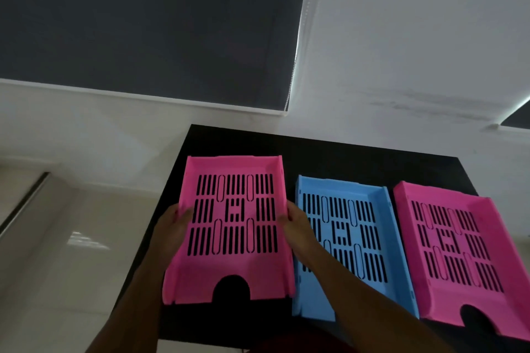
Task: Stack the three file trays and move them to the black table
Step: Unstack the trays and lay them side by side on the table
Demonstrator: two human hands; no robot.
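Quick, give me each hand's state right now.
Left hand: closed on the left edge of the left pink tray.
Right hand: closed on the right edge of the same tray.

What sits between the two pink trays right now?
In the head view, the blue slotted plastic file tray lies between the left pink plastic tray and the right pink tray; the right hand partly overlaps it.

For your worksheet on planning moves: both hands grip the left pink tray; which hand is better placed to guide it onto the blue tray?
Right. The right hand holds the left pink tray on the edge bordering the blue tray; the left hand is on the far side.
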